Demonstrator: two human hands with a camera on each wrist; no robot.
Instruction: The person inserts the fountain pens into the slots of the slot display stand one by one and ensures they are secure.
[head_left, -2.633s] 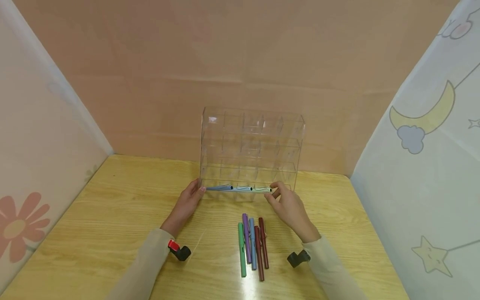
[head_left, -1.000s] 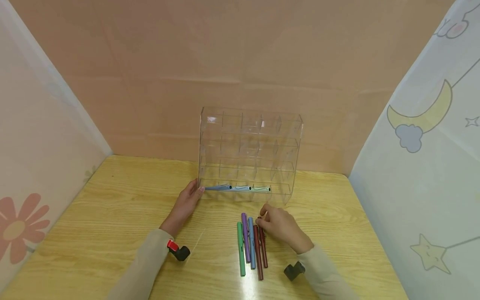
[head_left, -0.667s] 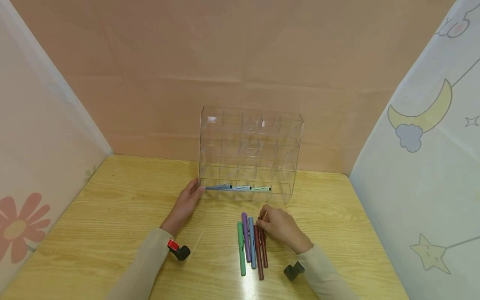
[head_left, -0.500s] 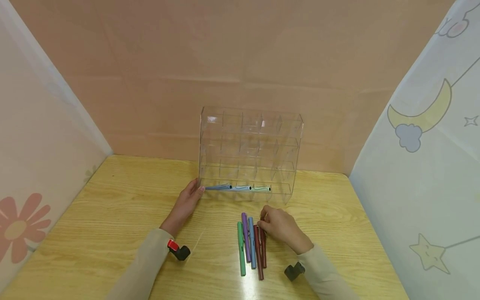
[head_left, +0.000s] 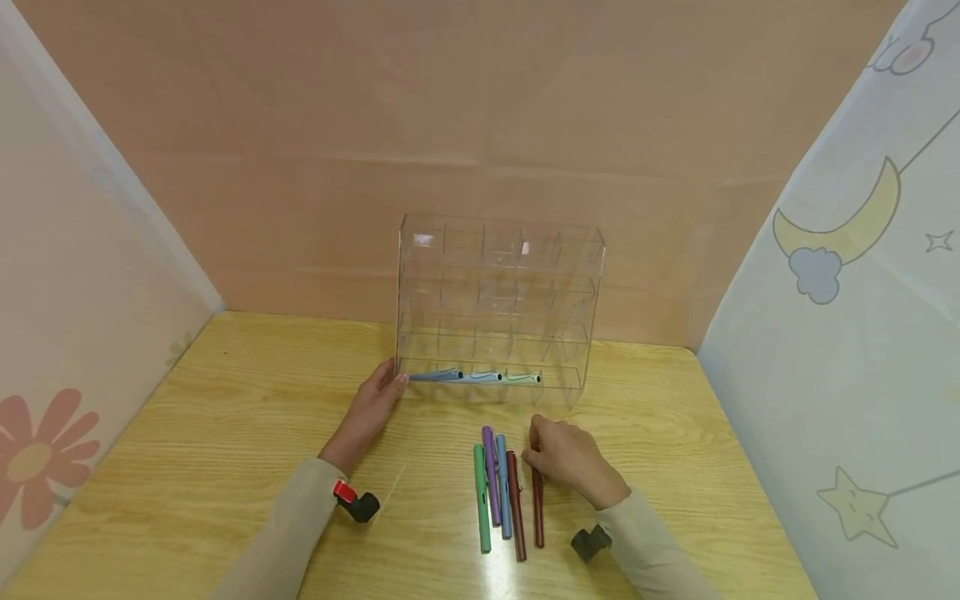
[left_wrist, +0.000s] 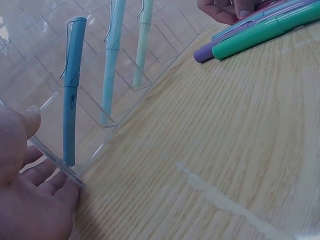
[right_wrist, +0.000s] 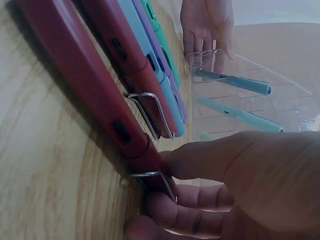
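A clear acrylic rack (head_left: 495, 335) with several compartments stands upright at the back of the table. In its bottom row sit a dark blue pen (head_left: 438, 375), a light blue pen (head_left: 486, 377) and a pale green pen (head_left: 522, 378). My left hand (head_left: 372, 408) grips the rack's lower left edge, thumb in front and fingers behind. My right hand (head_left: 573, 460) pinches a dark red pen (right_wrist: 100, 90) near its clip, between thumb and fingers; the pen's lower end (head_left: 538, 529) points toward me. The fingertips cover its cap end in the head view.
To the left of the held pen lie a second red pen (head_left: 516, 508), a blue pen (head_left: 504, 492), a purple pen (head_left: 491, 479) and a green pen (head_left: 482, 500), side by side. An orange-brown backdrop (head_left: 480, 108) rises behind the table, with patterned cloth at both sides.
My right hand has come down from the pale green pen in the rack to the dark red pen and shifted it right, apart from the other red one. The left hand keeps its place.
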